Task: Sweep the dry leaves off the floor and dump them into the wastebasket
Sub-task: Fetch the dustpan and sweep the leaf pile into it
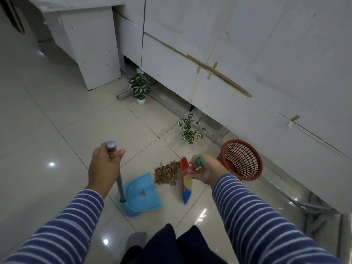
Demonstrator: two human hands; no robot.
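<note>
A pile of dry brown leaves (166,173) lies on the tiled floor. Just left of it stands a blue dustpan (142,194) with its mouth toward the pile. My left hand (104,168) grips the top of the dustpan's long grey handle (120,184). My right hand (205,169) holds the green-capped end of a broom, whose orange, yellow and blue head (184,181) rests on the floor against the right side of the leaves. A red mesh wastebasket (241,160) stands tilted to the right of that hand, close to the white wall.
Two small potted plants with green-and-white leaves stand along the wall, one (140,88) further back and one (189,131) just beyond the leaves. A white cabinet (91,48) fills the upper left. Metal rails (304,202) run along the wall's base. My foot (136,240) is at the bottom.
</note>
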